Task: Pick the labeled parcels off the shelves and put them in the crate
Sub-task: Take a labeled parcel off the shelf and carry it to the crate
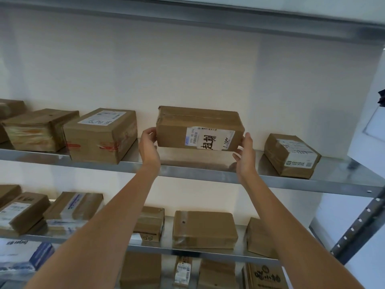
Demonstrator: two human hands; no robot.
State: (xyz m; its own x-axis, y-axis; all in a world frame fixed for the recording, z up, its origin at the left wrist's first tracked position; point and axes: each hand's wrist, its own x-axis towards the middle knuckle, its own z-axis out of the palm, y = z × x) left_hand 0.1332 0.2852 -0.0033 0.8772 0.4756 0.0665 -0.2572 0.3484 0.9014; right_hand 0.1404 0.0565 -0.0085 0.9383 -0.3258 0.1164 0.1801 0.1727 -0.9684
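A brown cardboard parcel (200, 128) with a white label and black handwriting is held a little above the upper metal shelf (187, 171), its front edge tipped up. My left hand (148, 146) grips its left end and my right hand (245, 155) grips its lower right corner. Both arms reach up from below. The crate is out of sight.
On the same shelf stand a labeled box with red tape (101, 135), a plain taped box (39, 129) and a small labeled parcel (291, 155) at the right. The lower shelves (166, 245) hold several more parcels. A grey perforated upright (362, 222) runs down the right.
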